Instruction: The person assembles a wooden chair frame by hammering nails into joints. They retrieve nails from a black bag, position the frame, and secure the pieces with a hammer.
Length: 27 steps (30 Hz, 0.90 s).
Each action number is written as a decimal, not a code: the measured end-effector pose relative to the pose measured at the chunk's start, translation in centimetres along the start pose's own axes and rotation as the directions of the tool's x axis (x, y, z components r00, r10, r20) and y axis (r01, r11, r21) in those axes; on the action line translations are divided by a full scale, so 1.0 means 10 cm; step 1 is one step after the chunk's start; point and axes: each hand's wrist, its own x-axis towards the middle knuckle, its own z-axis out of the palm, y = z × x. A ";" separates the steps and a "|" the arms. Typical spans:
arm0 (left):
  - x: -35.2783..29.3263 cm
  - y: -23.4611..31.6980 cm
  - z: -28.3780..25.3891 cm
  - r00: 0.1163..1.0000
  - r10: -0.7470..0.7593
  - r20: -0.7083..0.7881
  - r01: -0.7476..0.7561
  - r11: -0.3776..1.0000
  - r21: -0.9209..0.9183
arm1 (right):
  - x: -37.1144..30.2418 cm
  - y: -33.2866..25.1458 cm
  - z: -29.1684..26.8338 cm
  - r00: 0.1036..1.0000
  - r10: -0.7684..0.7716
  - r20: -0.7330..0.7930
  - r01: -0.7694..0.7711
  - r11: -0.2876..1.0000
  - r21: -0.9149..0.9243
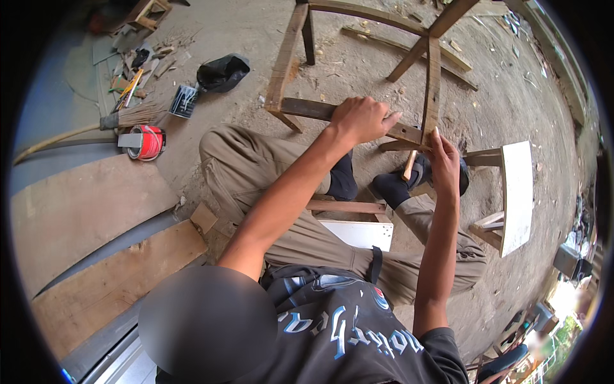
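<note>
A red tin can (146, 142) by a broom (131, 118); a black bag (222, 72); a white-topped stool (515, 197).

The person is wearing a black short-sleeved T-shirt (358, 339) with pale blue and white lettering across it, baggy khaki trousers (256, 173) with a dark strap hanging at the waist, and dark socks (391, 187). Both forearms are showing bare.

An open-air carpentry yard: a bare wooden chair frame (358, 70) stands on the dirt floor (511, 96) by the hands, with planks (109, 281), a broom (128, 118), a red tin (148, 142) and offcuts to their left.
</note>
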 end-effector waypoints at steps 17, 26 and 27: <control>-0.45 -0.37 -0.28 0.692 0.265 -0.671 -0.379 0.925 -0.026 | -0.27 -0.66 0.71 0.721 -0.625 0.300 0.597 0.340 -0.726; -1.01 -1.64 -0.62 0.787 -0.585 -0.195 0.232 0.573 -0.786 | 0.13 -0.69 1.11 0.726 -0.209 0.655 0.687 0.178 -0.704; -0.99 -1.65 -0.55 0.846 -0.521 -0.113 0.216 0.528 -0.821 | 0.15 -0.67 1.12 0.759 -0.134 0.637 0.650 0.174 -0.739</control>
